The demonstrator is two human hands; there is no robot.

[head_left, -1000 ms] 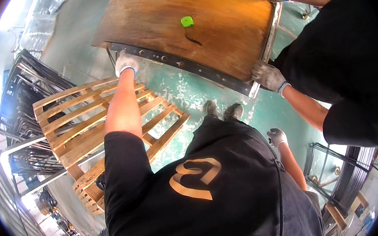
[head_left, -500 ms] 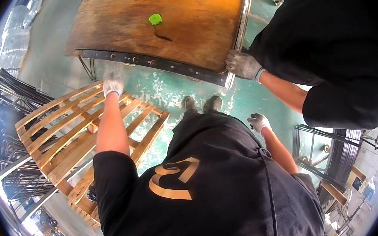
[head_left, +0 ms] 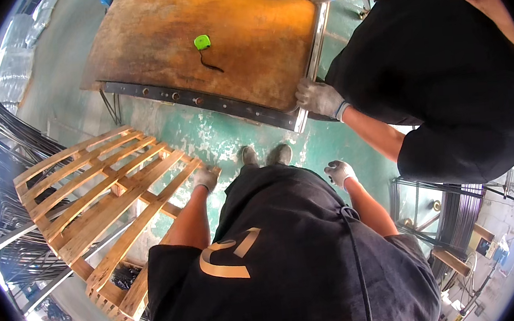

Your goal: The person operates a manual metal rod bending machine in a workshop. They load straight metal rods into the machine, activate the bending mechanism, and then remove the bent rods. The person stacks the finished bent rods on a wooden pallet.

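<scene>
My left hand (head_left: 207, 179), in a pale work glove, is at the near right corner of a wooden pallet (head_left: 106, 203). It overlaps a slat end there; whether its fingers grip the wood cannot be made out. On my other side, my gloved right hand (head_left: 340, 173) hangs over the green floor with loosely bent fingers, holding nothing. Ahead stands a table with a brown, worn top (head_left: 245, 38) and a dark metal front edge (head_left: 202, 102). On it lies a bright green tape measure (head_left: 202, 42) with a dark strap.
A co-worker in black (head_left: 441, 81) stands at the table's right end, both gloved hands (head_left: 321, 97) on its metal rim. Bundles of black rods (head_left: 20, 140) are stacked beyond the pallet at left. More dark rods (head_left: 460, 215) rest on a rack at right.
My left hand has come back from beyond the pallet's far edge to its near right corner. My right hand remains low at my side. The whole view has shifted slightly.
</scene>
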